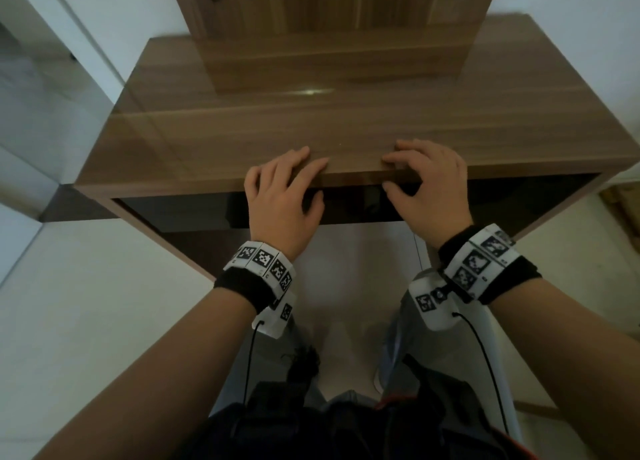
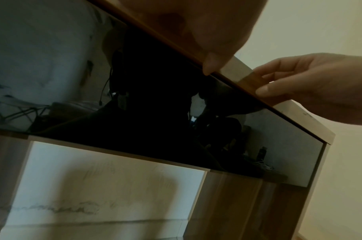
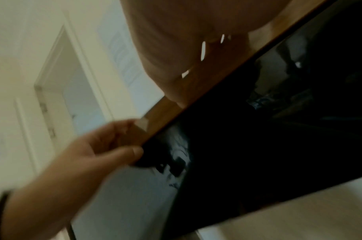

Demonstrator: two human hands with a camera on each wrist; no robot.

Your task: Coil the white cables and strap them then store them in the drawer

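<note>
No white cable shows in any view. The drawer (image 1: 180, 210) is a glossy black front under the wooden desk top (image 1: 311, 127), and it sits pushed in; its reflections fill the left wrist view (image 2: 155, 121) and the right wrist view (image 3: 258, 146). My left hand (image 1: 284, 189) rests its fingers flat on the desk top's front edge, with the thumb (image 2: 211, 65) against the edge strip. My right hand (image 1: 429, 182) lies beside it, its fingertips on the top and its thumb (image 2: 264, 89) on the front edge. Neither hand holds anything.
A tall wooden panel (image 1: 332, 26) stands at the back of the desk. White walls flank the desk, and a doorway (image 3: 59, 81) lies to the left. Below the drawer is the open knee space (image 2: 104, 186). My legs are close to the desk front.
</note>
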